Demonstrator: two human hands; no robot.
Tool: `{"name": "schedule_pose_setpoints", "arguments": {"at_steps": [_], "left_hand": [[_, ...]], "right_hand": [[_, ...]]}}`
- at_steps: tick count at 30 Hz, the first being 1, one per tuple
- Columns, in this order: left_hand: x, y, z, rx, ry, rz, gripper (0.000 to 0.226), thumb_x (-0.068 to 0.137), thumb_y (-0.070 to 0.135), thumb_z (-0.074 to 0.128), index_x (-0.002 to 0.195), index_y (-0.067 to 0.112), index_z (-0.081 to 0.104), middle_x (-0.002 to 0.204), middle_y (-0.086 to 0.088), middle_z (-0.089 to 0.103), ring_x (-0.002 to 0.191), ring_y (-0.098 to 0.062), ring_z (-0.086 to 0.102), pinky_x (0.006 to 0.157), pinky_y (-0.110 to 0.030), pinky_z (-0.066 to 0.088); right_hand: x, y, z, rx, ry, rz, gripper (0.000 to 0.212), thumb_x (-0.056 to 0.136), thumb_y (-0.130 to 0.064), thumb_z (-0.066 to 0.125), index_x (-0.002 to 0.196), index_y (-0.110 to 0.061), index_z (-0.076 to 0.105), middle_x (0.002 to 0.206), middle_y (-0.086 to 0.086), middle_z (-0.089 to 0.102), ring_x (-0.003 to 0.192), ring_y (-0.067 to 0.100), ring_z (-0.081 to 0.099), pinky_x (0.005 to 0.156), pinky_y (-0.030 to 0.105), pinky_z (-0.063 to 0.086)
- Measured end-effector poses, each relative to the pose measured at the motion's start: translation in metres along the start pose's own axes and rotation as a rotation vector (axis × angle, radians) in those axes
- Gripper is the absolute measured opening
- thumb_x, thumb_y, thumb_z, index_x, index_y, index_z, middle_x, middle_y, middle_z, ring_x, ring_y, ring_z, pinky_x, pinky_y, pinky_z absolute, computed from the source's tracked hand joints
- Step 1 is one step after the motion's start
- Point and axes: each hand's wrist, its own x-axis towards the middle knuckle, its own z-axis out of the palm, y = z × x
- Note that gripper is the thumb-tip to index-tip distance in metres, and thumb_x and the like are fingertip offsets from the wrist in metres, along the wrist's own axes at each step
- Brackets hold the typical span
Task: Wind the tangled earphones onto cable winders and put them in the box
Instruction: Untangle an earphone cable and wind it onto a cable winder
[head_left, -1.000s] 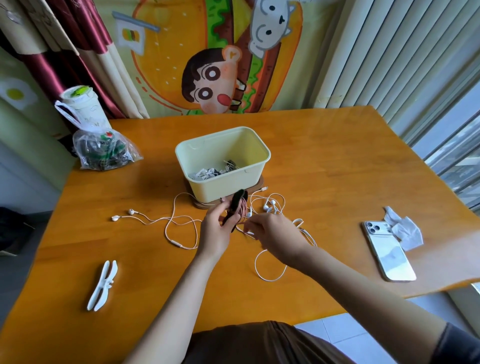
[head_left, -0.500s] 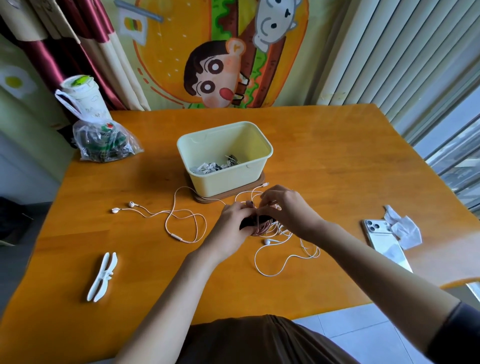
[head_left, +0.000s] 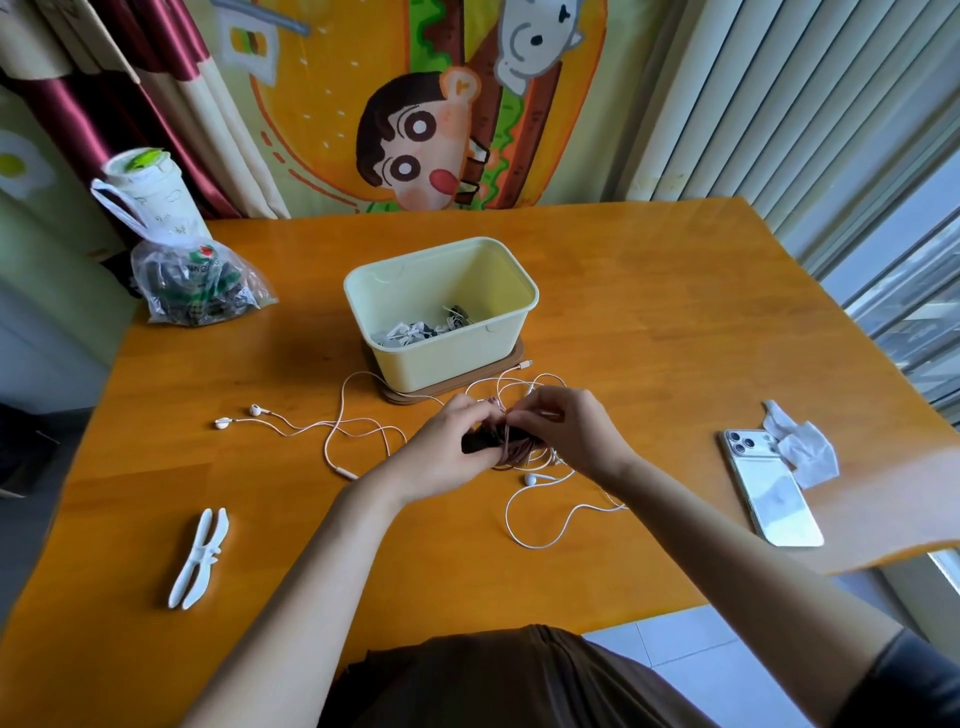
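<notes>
Dark grey sleeve (head_left: 906, 680) on the right arm, brown garment (head_left: 493, 675) below.

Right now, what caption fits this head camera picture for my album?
The left hand holds a black winder while the right hand pinches pink cable, near the yellow box.

Near the middle of the desk (head_left: 675, 322), the left grip (head_left: 441, 452) holds a black cable winder (head_left: 475, 442) wrapped in pinkish cable (head_left: 511, 451), and the right grip (head_left: 569, 436) pinches that cable just above the winder. More loose earphones (head_left: 353, 431) trail left across the desk, ending in two earbuds, and a white cable loop (head_left: 540, 543) lies nearer. Just beyond the hands, a pale yellow box (head_left: 447, 361) holding wound earphones stands on a brown mat (head_left: 511, 364). A white cable winder (head_left: 200, 558) lies near left; a phone (head_left: 769, 491) touching a crumpled tissue (head_left: 802, 452) lies right. A plastic bag (head_left: 197, 286) and a cup (head_left: 150, 192) stand far left.
</notes>
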Motion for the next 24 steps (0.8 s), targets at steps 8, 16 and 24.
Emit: {"name": "schedule_pose_setpoints", "arguments": {"at_steps": [8,16,24], "left_hand": [[-0.001,0.008,-0.011,0.002,-0.026,-0.037,0.03,0.088,0.015,0.062,0.107,0.019,0.04,0.111,0.007,0.047,0.108,-0.015,0.051,0.091,-0.028,0.043],[0.002,0.009,0.011,-0.306,0.417,-0.206,0.051,0.083,0.019,0.07,0.113,0.023,0.029,0.123,-0.001,0.04,0.11,-0.017,0.048,0.078,-0.017,0.041],[0.012,0.021,0.044,-0.89,0.467,-0.386,0.027,0.091,0.031,0.061,0.114,0.018,0.066,0.107,0.001,0.071,0.103,-0.014,0.065,0.078,-0.03,0.049]], "right_hand": [[0.001,-0.006,0.002,0.056,-0.024,-0.012,0.008,0.082,-0.018,0.07,0.079,-0.011,0.067,0.072,0.0,0.066,0.06,0.001,0.056,0.061,0.019,0.048],[0.002,0.002,0.007,0.269,0.196,0.121,0.012,0.084,-0.02,0.069,0.073,-0.017,0.066,0.08,0.012,0.071,0.077,0.026,0.068,0.078,0.051,0.055],[-0.001,-0.002,0.021,0.32,0.338,0.157,0.012,0.085,-0.022,0.068,0.076,-0.015,0.066,0.076,0.007,0.07,0.075,0.024,0.068,0.075,0.041,0.057]]}}
